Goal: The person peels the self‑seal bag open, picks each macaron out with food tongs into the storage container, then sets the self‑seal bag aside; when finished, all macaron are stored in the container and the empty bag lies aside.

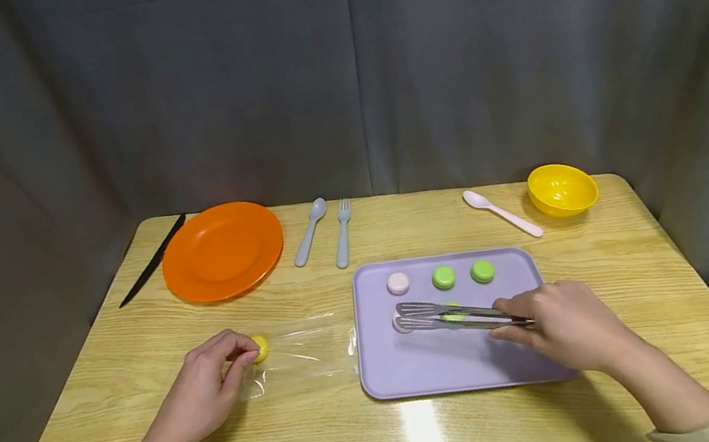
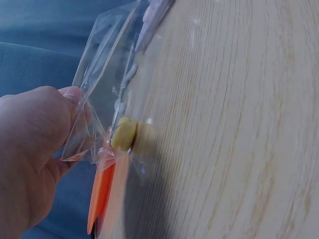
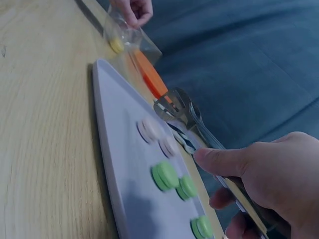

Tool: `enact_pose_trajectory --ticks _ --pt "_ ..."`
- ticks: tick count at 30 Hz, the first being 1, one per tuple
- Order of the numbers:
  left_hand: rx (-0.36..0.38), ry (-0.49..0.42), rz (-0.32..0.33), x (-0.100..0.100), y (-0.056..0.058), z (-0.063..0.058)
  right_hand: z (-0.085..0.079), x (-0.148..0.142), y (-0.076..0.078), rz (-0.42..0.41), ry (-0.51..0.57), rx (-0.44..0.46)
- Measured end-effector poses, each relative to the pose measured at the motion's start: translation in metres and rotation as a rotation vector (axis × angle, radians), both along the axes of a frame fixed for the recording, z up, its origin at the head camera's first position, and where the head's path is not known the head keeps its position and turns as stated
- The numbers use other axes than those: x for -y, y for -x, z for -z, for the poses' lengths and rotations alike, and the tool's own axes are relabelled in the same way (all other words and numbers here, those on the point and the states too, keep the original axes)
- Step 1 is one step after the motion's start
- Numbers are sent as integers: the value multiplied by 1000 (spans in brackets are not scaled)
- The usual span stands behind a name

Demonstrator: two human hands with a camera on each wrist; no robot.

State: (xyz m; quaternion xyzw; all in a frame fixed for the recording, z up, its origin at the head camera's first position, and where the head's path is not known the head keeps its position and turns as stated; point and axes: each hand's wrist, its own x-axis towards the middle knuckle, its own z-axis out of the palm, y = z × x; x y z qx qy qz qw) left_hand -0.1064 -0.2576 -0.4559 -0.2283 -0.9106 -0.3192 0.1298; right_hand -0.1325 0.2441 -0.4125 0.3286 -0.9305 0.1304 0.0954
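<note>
My left hand (image 1: 207, 384) pinches the clear plastic bag (image 1: 309, 353) near its left end, and the bag reaches across the wood to the tray's left edge. A yellow macaron (image 2: 124, 134) sits inside the bag, close to those fingers. My right hand (image 1: 567, 320) grips metal tongs (image 1: 476, 316) with slotted ends, held above the lilac tray (image 1: 436, 371). On that tray sit pink macarons (image 1: 397, 283) and green macarons (image 1: 444, 277). The tong ends partly cover one pink and one green macaron in the head view; in the right wrist view nothing shows between them.
Behind the bag are an orange plate (image 1: 223, 251) and a black knife (image 1: 151, 264). A grey spoon (image 1: 310, 234) and a grey fork (image 1: 343, 235) lie right of the plate. At the back right are a pink spoon (image 1: 504, 213) and a yellow bowl (image 1: 562, 191). Dark curtains surround the table.
</note>
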Motion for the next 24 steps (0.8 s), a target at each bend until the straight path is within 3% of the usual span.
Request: enact_pose_trajectory --ticks 15,24 --pt "-12 -4 -18 0 0 1 15 77 20 -180 10 39" --pt "-5 -12 -29 0 -1 2 25 117 30 -212 4 41"
